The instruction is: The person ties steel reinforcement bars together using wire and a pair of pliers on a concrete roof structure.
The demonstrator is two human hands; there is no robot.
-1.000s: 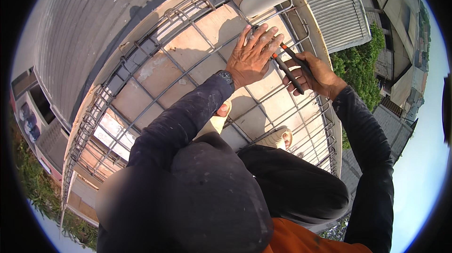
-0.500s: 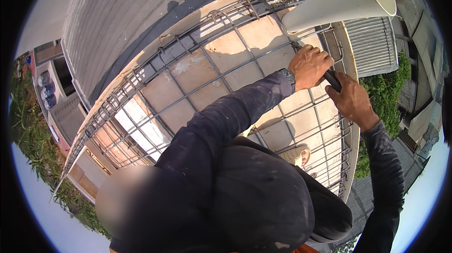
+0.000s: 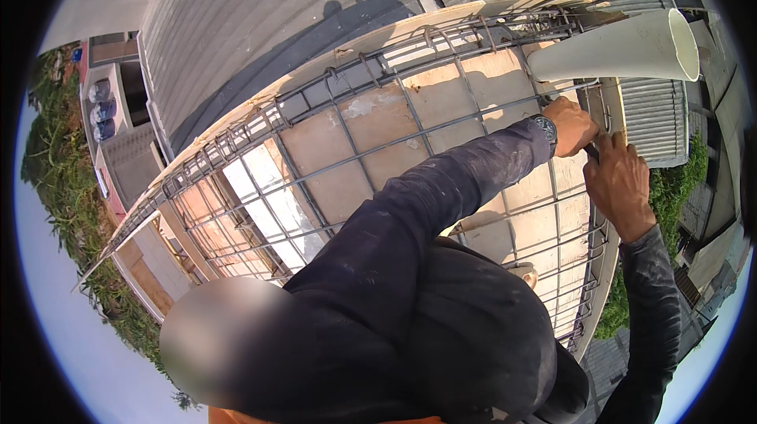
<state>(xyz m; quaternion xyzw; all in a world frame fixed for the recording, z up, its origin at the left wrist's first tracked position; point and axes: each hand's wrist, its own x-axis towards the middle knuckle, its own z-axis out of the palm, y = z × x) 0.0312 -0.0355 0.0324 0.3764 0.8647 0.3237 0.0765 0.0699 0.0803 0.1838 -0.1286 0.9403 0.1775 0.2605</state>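
My left hand (image 3: 572, 126), wearing a watch at the wrist, is closed around a dark-handled hand tool (image 3: 591, 149) over the steel rebar grid (image 3: 430, 148), just below a wide white pipe (image 3: 611, 49). My right hand (image 3: 619, 183) grips that same tool from the lower right, fingers curled. The tool's head and much of its handles are hidden under my fingers. Beneath the grid lie pale wooden formwork boards (image 3: 315, 156), and part of my sandalled foot (image 3: 527, 274) shows below my arm.
Board edging (image 3: 615, 258) bounds the grid. Beyond it are corrugated roofs (image 3: 260, 22), a lower building with water bottles (image 3: 102, 112) at the left, and green foliage (image 3: 674, 191) at the right. Several rebar ends project at the top right.
Both hands have closed together around the tool, whose two handles showed apart earlier. The view has shifted, putting the grid, pipe and hands farther right and lower.
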